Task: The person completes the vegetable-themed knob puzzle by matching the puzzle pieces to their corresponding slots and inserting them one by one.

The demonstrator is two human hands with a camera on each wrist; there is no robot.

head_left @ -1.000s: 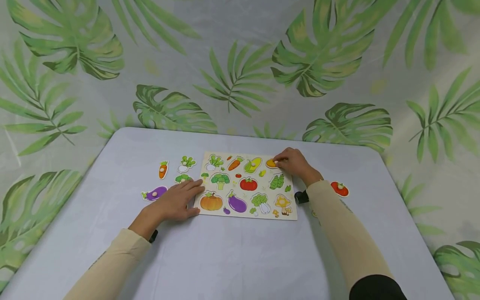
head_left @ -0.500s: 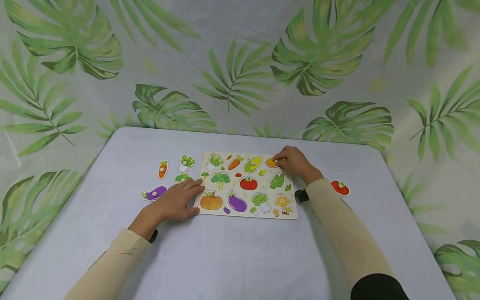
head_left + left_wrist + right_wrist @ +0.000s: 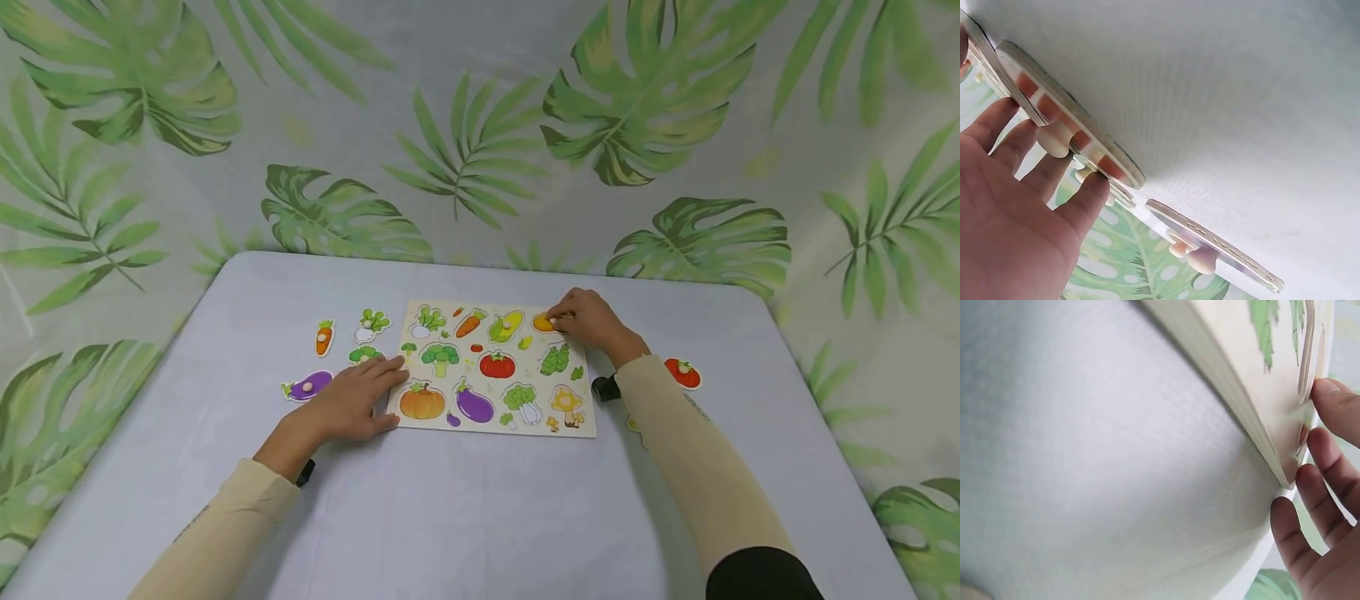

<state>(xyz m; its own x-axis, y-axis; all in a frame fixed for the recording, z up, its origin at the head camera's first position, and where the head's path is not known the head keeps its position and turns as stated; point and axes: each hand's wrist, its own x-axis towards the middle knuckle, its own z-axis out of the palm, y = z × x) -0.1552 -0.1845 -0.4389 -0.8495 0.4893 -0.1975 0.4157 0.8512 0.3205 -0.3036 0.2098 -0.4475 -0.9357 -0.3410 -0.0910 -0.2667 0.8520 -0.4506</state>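
A wooden vegetable puzzle board (image 3: pixel 491 421) lies on the table. My left hand (image 3: pixel 352 400) rests at its left edge, fingers spread. In the left wrist view, a knobbed puzzle piece with orange bands (image 3: pixel 1072 112) lies by the fingertips, partly behind them. At the board's top right corner, my right hand (image 3: pixel 592 321) pinches the knob of a yellow-orange puzzle piece (image 3: pixel 540 322), whose far side the fingers cover. Seen from the right wrist, thumb (image 3: pixel 1338 409) and fingers are right at the board's corner.
Left of the board lie carrot (image 3: pixel 324 338), turnip (image 3: pixel 371 326), broccoli (image 3: pixel 365 355) and eggplant (image 3: pixel 306 387) pieces. A tomato piece (image 3: pixel 683 373) lies beyond the right forearm, which partly hides another piece (image 3: pixel 634 425). A leaf-patterned cloth (image 3: pixel 480 150) hangs behind the white table.
Both hands keep nearly the same places, the right still pinching the knob. The head view has shifted slightly.
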